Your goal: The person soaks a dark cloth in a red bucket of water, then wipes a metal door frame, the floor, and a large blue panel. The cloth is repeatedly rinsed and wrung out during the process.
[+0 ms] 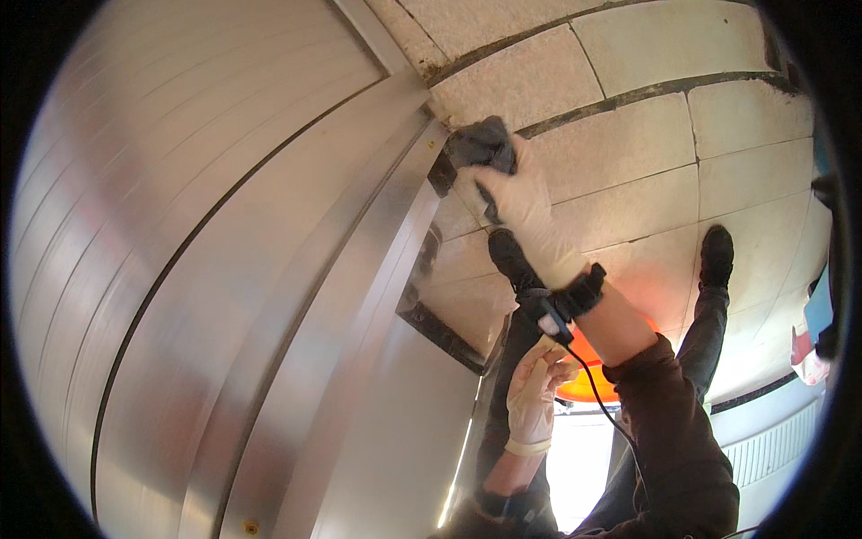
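Note:
My right hand (525,202), in a thin translucent glove, grips a dark grey cloth (488,145). The cloth touches the corner edge of a brushed-metal panel (350,249), and motion blurs that hand a little. A black strap with a small device (576,296) and a cable sits around my right wrist. Lower down, my left hand (535,387) is also gloved, its fingers curled beside an orange plastic basin (586,387). Whether that hand holds anything is not plain. My right forearm hides part of the basin.
Large beige floor tiles (633,141) with dark joints stretch beyond the panel. My black shoes (716,256) stand apart on them. At the right rim are a blue object (818,303) and a pale ribbed panel (771,438).

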